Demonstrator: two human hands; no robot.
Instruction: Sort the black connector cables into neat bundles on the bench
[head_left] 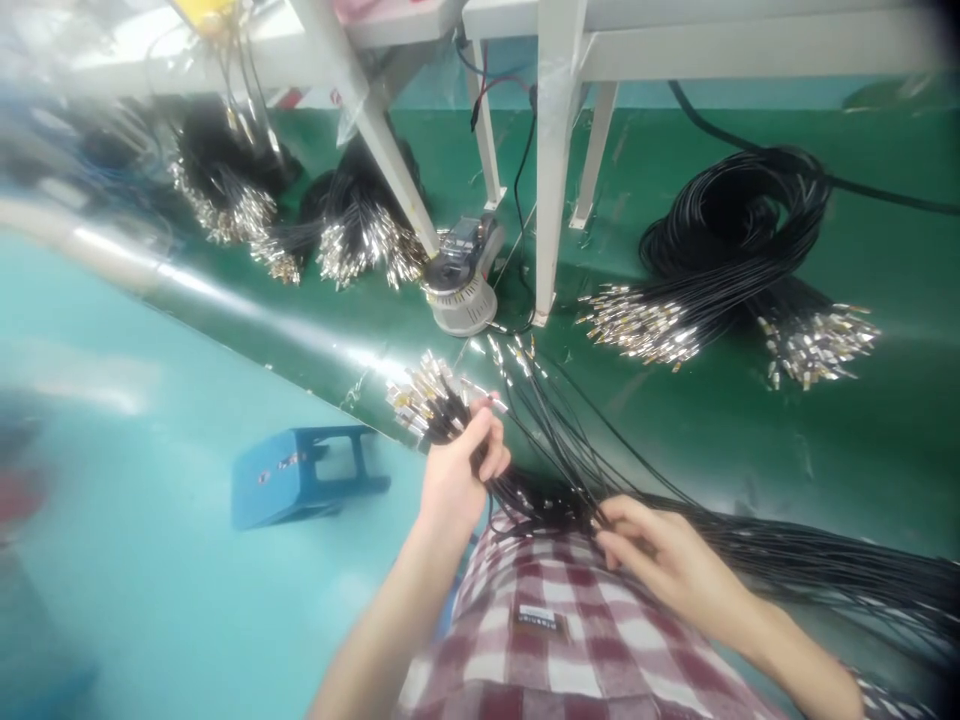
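My left hand (466,458) is closed around a thick bunch of black cables (448,412), just behind their silvery metal connector ends. To the right, my right hand (646,540) pinches some black cables near the table edge, in front of the checked apron (555,640). Several looser cables (544,420) fan out between the two hands, their metal tips lying on the green mat. From my right hand a long spread of black cables (810,560) runs off to the right edge. Which strands the right fingers grip is partly hidden.
A coiled cable bundle (739,225) lies at the back right, and more bundles (367,235) lie at the back left. A small grey machine (461,280) stands beside white shelf legs (556,180) on the green mat (600,420). A blue stool (300,478) is on the floor left.
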